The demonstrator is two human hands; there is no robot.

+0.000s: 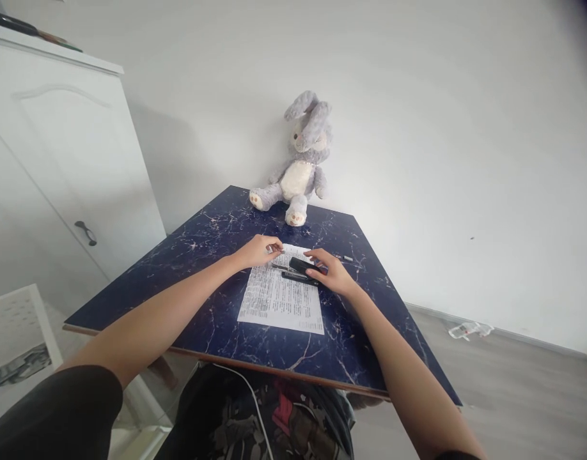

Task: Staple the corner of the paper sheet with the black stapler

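Note:
A black stapler (300,277) lies on a printed sheet of paper (279,306), its top half raised away from its base. My right hand (334,273) is wrapped round the stapler's right end, fingers over the top and thumb at the side. A thin dark piece juts from the stapler toward the left. Just left of it, my left hand (261,250) hovers over the paper's upper left edge with its fingertips pinched together. Whatever sits between those fingertips is too small to make out.
A grey plush rabbit (297,179) sits at the back of the dark blue marbled table (197,255). A small light-coloured object (347,259) lies right of the paper. A white cabinet (73,140) stands at left; clear plastic packaging (470,329) is on the floor at right.

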